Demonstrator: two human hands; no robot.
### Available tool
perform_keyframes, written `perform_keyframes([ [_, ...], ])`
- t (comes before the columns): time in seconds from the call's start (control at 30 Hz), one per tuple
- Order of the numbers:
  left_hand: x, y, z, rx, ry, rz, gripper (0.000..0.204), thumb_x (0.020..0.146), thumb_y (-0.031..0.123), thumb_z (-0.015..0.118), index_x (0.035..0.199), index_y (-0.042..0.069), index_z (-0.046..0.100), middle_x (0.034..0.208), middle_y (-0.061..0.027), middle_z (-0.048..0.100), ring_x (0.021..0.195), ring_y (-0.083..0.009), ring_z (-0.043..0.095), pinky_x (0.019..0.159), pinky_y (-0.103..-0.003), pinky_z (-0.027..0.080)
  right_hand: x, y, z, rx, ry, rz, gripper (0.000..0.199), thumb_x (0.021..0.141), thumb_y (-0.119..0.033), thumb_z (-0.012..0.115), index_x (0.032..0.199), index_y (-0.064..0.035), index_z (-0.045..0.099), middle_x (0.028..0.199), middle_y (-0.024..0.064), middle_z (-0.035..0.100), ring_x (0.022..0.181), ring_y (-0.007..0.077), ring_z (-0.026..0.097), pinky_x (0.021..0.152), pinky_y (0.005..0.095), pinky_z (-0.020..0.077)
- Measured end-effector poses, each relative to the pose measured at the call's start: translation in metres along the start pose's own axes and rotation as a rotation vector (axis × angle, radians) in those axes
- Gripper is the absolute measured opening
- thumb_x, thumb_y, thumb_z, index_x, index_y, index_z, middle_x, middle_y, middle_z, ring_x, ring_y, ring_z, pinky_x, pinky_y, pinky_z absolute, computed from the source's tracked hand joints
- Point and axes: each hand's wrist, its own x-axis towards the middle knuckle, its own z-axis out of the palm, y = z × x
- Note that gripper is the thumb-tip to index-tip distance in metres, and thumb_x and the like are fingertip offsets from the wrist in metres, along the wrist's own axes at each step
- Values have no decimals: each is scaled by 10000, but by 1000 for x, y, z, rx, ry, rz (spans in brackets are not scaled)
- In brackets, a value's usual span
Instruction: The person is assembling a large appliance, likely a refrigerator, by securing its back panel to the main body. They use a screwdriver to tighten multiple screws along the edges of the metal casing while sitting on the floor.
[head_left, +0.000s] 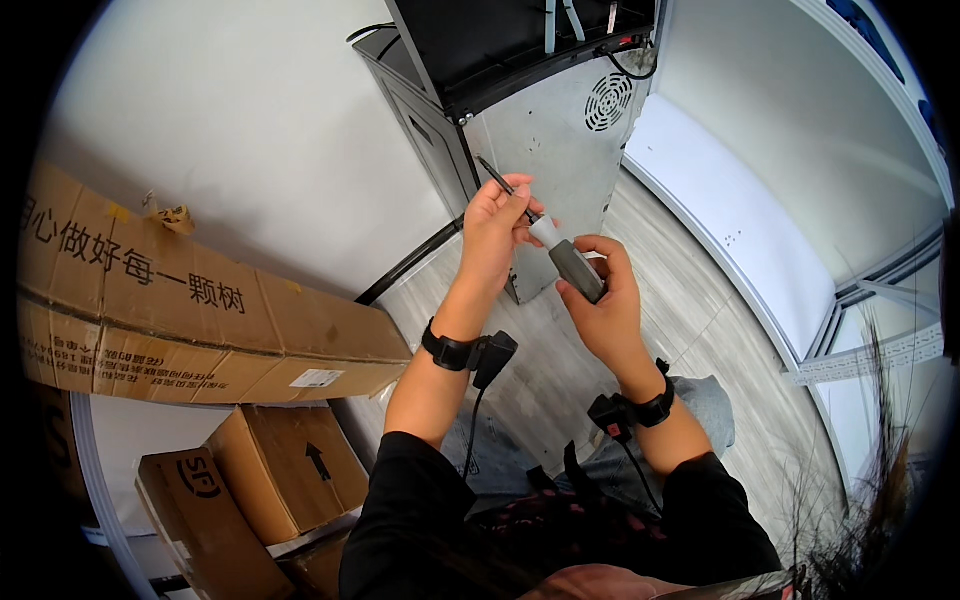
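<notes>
In front of me I hold a screwdriver (572,264) with a thick grey handle, a pale collar and a long dark shaft. My left hand (490,235) pinches the shaft, its fingers closed around it. My right hand (617,305) grips the grey handle from the right, thumb on the near side. The shaft's tip points up and to the left, toward a black and grey appliance (540,130). That appliance has a metal panel with a round slotted vent (608,102). From this view I cannot tell whether the tip touches the panel.
A long cardboard box (215,315) lies at the left, above more cardboard boxes (290,470). A white wall (250,130) rises behind. White panels with metal frames (730,200) stand at the right. A dark cable (630,72) hangs on the appliance. Below is a pale wood-look floor (690,290).
</notes>
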Motion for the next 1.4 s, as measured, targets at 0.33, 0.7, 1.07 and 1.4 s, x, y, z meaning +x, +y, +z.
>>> perform_keyframes([
  [0.33, -1, 0, -6, 51, 25, -1, 212, 938, 191, 529, 1091, 50, 567, 754, -11, 597, 700, -183, 650, 595, -230, 465, 9, -3, -5, 547, -241, 596, 437, 846, -49, 605, 1246, -61, 427, 1088, 81, 524, 767, 139, 588, 571, 239, 447],
  [0.7, 4, 2, -5, 124, 124, 9, 169, 915, 240, 580, 944, 74, 578, 714, -4, 594, 642, -126, 629, 571, -223, 459, -1, 18, 11, 70, -33, 140, 445, 808, -18, 652, 1208, -56, 463, 1020, 61, 525, 769, 114, 515, 659, 244, 436],
  [1.07, 0, 3, 1, -150, 69, 22, 234, 945, 216, 524, 1094, 39, 556, 772, -39, 581, 674, -150, 602, 634, -281, 512, 8, -2, -1, 599, -78, 443, 457, 774, 13, 656, 1183, -36, 459, 1055, 69, 476, 834, 101, 537, 520, 227, 501],
  [1.4, 6, 5, -11, 51, 84, 5, 230, 949, 225, 517, 1060, 36, 589, 764, -7, 558, 627, -89, 549, 550, -233, 464, 0, 21, 12, 71, -11, 57, 455, 753, 23, 669, 1164, -53, 488, 1024, 67, 501, 900, 142, 519, 588, 228, 470],
])
